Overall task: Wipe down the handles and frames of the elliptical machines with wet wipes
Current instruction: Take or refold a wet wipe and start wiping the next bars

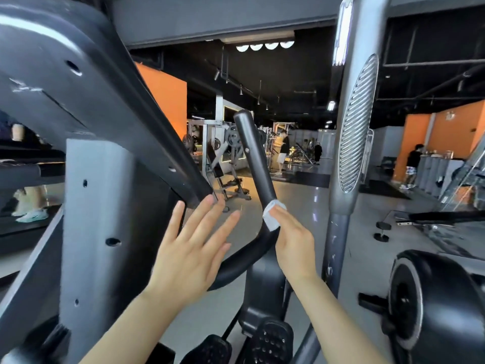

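At centre frame, one black curved handle (256, 164) rises from the elliptical and bends low toward the left. One white wet wipe (273, 215) sits on it, just at the bend, wrapped against the bar.

Hands, two counted. Right hand (294, 243): fingers laid fairly straight along the wipe, pressing it onto the handle; thumb side not visible, so whether the far side of the bar is gripped cannot be told. Left hand (189, 248): released, fingers spread wide and straight, holding nothing; raised in front of the lower run of the handle, fingertips near the edge of the dark console back (78, 74). Contact with either cannot be told.

Frame parts: one grey upright post (97, 206) at left with several small holes; one tall grey moving arm (349, 127) at right bearing one oval ribbed grip panel (358, 122). Two black studded pedals (270, 340) low at centre. One black flywheel housing (430, 306) at lower right.

Background: glossy grey floor (301, 195), orange walls (165, 98), weight machines, one row of four ceiling lights (263, 46). Three people stand far off, small and indistinct. Pale shoes (31, 215) show on a treadmill at far left.
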A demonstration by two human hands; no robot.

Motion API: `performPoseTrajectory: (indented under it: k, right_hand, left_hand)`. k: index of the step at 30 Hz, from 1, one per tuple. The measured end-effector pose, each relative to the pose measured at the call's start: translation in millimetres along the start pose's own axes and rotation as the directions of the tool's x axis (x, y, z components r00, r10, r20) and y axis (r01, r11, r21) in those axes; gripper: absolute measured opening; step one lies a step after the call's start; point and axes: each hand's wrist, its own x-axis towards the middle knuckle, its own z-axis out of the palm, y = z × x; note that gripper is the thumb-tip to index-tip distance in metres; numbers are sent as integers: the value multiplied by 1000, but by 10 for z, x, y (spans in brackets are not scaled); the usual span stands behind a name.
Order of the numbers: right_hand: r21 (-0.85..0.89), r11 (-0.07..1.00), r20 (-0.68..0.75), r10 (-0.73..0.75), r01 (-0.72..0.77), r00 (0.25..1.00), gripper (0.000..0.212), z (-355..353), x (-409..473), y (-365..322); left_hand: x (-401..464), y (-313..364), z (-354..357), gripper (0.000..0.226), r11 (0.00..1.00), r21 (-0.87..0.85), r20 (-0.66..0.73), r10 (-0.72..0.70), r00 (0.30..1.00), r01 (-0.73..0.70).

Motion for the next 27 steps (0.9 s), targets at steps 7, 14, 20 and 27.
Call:
performPoseTrajectory:
  k: [7,14,20,27]
  right_hand:
    - [344,922,48,173,-179,984,42,-442,-193,-465]
    - [779,284,445,377,-559,812,26,-818,-133,-833]
    - [737,444,321,434,-510,842,20,-987,-127,-909]
    - [635,627,336,301,-451,892,21,-1407,46,-1093]
  left_hand:
    - [94,337,6,40,736,-638,32,-268,963,226]
    - [520,596,-257,33,-122,-917,388,-499,775,380]
    - [586,583,-366,22,-174,-926,378,-435,818,335]
    - [777,525,-581,60,-46,-970,240,-310,920,238]
